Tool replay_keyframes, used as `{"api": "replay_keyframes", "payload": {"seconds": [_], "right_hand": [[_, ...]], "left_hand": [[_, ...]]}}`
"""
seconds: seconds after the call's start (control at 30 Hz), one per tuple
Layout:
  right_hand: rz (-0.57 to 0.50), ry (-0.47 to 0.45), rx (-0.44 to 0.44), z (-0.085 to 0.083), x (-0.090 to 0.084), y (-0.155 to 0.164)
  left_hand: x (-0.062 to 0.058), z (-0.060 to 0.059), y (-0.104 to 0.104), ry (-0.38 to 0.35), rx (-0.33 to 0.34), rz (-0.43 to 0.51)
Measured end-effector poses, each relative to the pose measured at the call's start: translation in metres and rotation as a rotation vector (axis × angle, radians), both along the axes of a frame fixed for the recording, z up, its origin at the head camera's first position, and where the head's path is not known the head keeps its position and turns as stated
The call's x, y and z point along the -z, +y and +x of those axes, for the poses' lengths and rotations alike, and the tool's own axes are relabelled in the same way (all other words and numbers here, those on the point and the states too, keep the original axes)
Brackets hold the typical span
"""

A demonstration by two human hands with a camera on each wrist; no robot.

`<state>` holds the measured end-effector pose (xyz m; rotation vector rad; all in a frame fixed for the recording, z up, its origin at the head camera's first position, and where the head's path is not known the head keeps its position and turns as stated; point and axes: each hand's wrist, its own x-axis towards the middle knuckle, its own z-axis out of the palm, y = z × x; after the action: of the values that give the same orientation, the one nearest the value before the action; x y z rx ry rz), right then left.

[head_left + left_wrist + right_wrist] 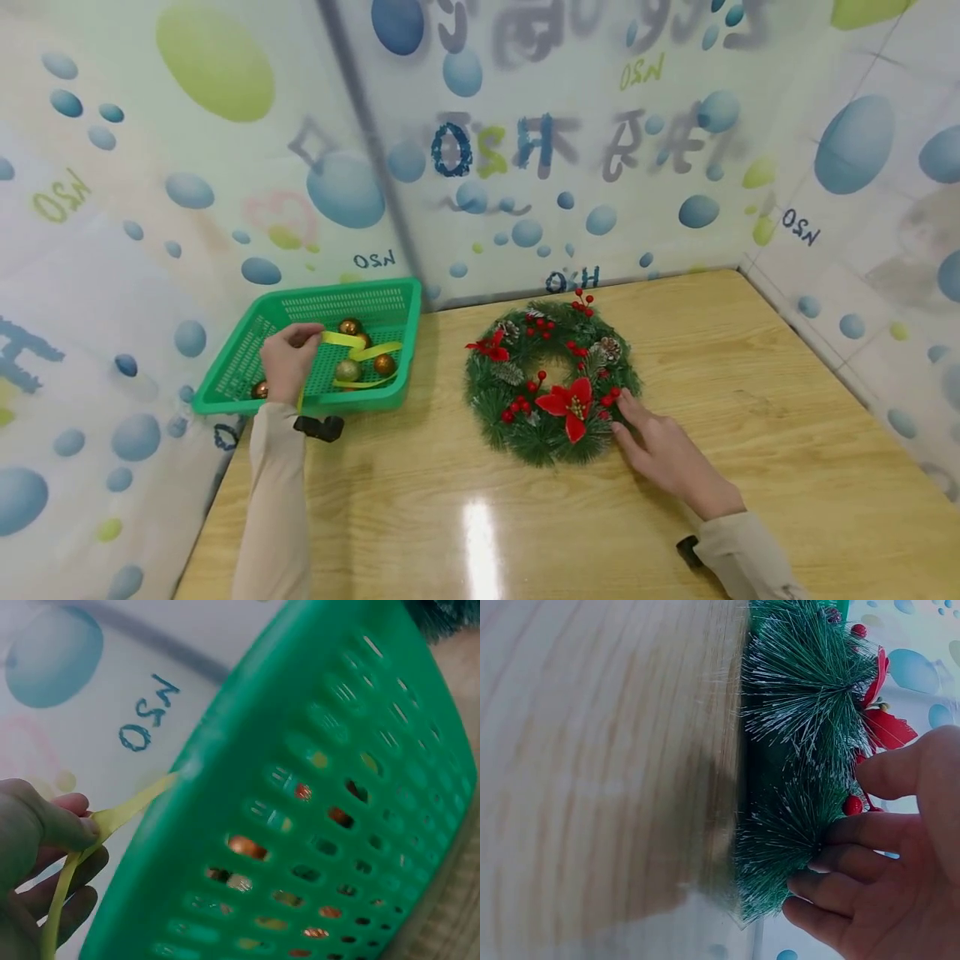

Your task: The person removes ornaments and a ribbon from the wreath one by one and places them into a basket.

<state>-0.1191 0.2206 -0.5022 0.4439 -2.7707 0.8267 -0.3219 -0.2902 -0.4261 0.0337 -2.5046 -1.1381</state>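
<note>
A yellow ribbon [342,339] is pinched between the thumb and fingers of my left hand [288,363], above the green basket [412,350]. One end hangs down past the wrist, while the rest trails into the basket. In the left wrist view the ribbon [135,802] runs from my thumb over the basket rim. My right hand [671,457] touches the right front edge of a green wreath [495,421] lying on the table. Its fingers [862,859] rest loosely against the needles. Red flowers [567,406], red berries and pine cones decorate the wreath.
Several shiny ball ornaments [348,371] lie in the basket, in gold and copper tones. The wooden table [420,500] meets a wall covering [480,233] printed with blue and green ovals at the back and sides.
</note>
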Motion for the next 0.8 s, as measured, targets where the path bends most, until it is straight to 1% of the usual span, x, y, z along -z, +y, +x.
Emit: {"api": "replay_keyframes", "payload": {"seconds": [0.13,0.23,0.33,0.5,0.6,0.67,0.73,0.8], "right_hand": [[-0.001,0.007,0.008,0.001,0.000,0.001],[-0.002,0.016,0.017,0.002,0.000,0.003],[-0.001,0.019,0.021,0.004,0.000,0.004],[-0.002,0.028,0.017,0.004,-0.001,0.004],[-0.001,0.028,0.010,0.004,-0.001,0.003],[0.000,0.026,0.009,0.004,0.000,0.002],[-0.003,0.025,0.007,0.004,0.000,0.001],[-0.005,0.024,0.005,0.003,-0.001,0.001]], "left_hand": [[0.007,-0.003,-0.001,-0.024,0.006,0.002],[0.007,-0.007,-0.002,-0.039,0.015,-0.010],[-0.002,-0.011,-0.001,-0.033,0.027,-0.007],[-0.028,-0.017,0.006,-0.010,0.044,-0.010],[-0.040,-0.016,0.009,-0.008,0.037,-0.014],[-0.044,-0.015,0.010,-0.014,0.035,-0.016],[-0.046,-0.013,0.011,-0.020,0.043,-0.013],[-0.043,-0.014,0.012,-0.031,0.066,-0.022]]}}
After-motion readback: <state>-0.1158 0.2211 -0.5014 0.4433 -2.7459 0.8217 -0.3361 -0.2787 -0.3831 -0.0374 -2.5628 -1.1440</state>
